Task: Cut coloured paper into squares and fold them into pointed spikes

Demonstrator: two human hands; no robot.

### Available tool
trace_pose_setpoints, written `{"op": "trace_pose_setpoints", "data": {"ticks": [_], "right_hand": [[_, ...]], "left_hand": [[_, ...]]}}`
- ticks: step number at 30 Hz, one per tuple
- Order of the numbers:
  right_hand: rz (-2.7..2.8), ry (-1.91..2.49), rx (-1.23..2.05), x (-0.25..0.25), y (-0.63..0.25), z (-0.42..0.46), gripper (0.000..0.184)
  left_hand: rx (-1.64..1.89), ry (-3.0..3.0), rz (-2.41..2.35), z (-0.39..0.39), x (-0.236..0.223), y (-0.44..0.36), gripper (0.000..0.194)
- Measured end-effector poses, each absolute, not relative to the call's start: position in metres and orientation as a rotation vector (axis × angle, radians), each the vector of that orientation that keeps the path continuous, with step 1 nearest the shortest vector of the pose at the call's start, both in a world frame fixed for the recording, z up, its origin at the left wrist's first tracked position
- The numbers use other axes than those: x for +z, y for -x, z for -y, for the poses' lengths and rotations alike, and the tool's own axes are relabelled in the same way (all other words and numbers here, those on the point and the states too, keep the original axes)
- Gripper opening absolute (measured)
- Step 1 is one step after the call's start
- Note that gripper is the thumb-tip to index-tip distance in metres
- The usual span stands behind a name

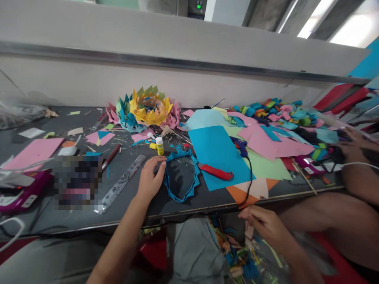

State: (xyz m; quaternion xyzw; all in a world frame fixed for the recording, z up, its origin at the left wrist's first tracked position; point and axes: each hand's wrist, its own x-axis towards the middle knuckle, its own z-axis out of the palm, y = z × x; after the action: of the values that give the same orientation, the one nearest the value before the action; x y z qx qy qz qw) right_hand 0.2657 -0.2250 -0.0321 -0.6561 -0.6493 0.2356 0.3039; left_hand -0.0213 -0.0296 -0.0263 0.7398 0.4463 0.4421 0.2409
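A ring-shaped crown of folded blue paper [195, 179] lies near the table's front edge. At its left rim is my left hand [150, 177], thumb and fingers closed on the paper. My right hand [265, 223] hovers just below the table edge, its fingers curled together; whatever they may hold is too small to make out. The black cord of a blue glue gun [241, 146] runs down close to those fingers. Right of the crown, a red-handled cutter [217, 172] rests on a blue paper sheet [209, 150]. A yellow glue stick [160, 146] stands behind the crown.
Finished paper crowns [151, 112] stand at the back. A clear ruler [122, 183] lies to the left, near a purple device [35, 189]. Coloured sheets [275, 144] and folded pieces [266, 110] cover the right side. Another person's arm [359, 165] reaches in there. Paper scraps [237, 252] lie below.
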Motion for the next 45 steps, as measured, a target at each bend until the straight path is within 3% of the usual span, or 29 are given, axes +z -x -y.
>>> {"op": "trace_pose_setpoints", "data": {"ticks": [3, 7, 11, 16, 20, 28, 34, 45], "right_hand": [[1.765, 1.82, 0.666, -0.033, -0.272, 0.23, 0.015], [1.694, 1.854, 0.613, -0.035, -0.273, 0.228, 0.031], [1.709, 1.769, 0.511, -0.032, -0.264, 0.219, 0.018], [1.659, 1.663, 0.333, -0.03, -0.25, 0.198, 0.036], [1.525, 1.655, 0.137, -0.037, -0.25, 0.172, 0.025], [1.542, 1.884, 0.198, -0.056, -0.261, 0.135, 0.051], [1.535, 1.789, 0.033, -0.065, -0.259, 0.139, 0.035], [1.253, 1.431, -0.391, -0.036, -0.226, 0.144, 0.009]], "left_hand": [[1.194, -2.022, -1.234, 0.029, -0.028, 0.022, 0.022], [1.157, -2.028, -1.251, 0.028, -0.03, 0.023, 0.023], [1.13, -2.04, -1.266, 0.028, -0.032, 0.023, 0.024], [1.107, -2.059, -1.268, 0.027, -0.031, 0.023, 0.025], [1.091, -2.046, -1.281, 0.027, -0.032, 0.023, 0.026], [1.043, -2.096, -1.274, 0.025, -0.035, 0.023, 0.032], [1.07, -2.086, -1.284, 0.025, -0.034, 0.022, 0.033], [1.062, -2.094, -1.296, 0.025, -0.036, 0.022, 0.032]]}}
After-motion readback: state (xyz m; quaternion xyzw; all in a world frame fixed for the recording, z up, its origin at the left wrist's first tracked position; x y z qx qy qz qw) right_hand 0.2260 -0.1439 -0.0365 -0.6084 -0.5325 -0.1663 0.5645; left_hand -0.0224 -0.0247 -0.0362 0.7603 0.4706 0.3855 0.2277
